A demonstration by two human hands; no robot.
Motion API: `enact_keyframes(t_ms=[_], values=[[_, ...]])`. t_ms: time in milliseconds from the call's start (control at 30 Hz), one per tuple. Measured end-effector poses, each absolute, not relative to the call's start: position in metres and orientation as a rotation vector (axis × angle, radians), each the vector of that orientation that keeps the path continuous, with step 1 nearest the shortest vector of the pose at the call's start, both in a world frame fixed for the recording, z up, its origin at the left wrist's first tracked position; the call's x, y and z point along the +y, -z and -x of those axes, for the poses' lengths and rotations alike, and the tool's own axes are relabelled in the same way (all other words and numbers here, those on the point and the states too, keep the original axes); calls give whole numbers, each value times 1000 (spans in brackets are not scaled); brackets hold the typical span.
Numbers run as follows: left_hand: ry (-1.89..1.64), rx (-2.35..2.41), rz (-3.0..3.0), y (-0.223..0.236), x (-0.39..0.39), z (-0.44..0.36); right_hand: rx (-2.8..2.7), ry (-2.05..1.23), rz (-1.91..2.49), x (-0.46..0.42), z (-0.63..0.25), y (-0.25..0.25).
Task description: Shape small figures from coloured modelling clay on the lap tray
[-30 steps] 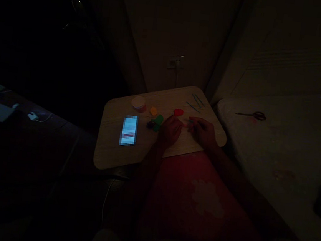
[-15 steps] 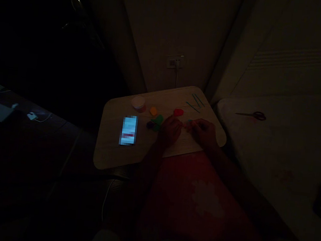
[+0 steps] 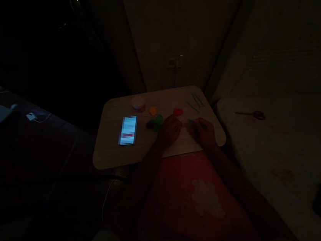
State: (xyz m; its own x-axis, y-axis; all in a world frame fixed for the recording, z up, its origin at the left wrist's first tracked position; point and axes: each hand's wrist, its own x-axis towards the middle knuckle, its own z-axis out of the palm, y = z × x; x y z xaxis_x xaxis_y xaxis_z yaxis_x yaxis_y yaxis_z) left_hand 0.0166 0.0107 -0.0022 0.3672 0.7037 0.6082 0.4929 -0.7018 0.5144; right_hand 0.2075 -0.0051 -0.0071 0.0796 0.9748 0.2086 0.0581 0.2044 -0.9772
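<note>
The hands have barely shifted, keeping the pink piece between the left hand and right hand, beside the teal bit; whether either set of fingers is closed on anything cannot be told

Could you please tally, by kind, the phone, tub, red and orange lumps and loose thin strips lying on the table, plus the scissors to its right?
Phone: 1
Tub: 1
Red lump: 1
Orange lump: 1
Thin strips: 3
Scissors: 1
Total: 8
</note>
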Motion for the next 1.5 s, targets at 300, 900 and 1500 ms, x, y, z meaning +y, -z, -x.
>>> enact_keyframes(t_ms=[300,900,1500], values=[[-1206,1101,-2403,1,11,-17,-1336,-902,1190,0,-211,15],[-1203,1121,-2412,2,11,-17,-1293,-934,1165,2,-210,17],[-1223,1088,-2384,1,10,-17,-1296,-838,1250,-1,-212,7]])
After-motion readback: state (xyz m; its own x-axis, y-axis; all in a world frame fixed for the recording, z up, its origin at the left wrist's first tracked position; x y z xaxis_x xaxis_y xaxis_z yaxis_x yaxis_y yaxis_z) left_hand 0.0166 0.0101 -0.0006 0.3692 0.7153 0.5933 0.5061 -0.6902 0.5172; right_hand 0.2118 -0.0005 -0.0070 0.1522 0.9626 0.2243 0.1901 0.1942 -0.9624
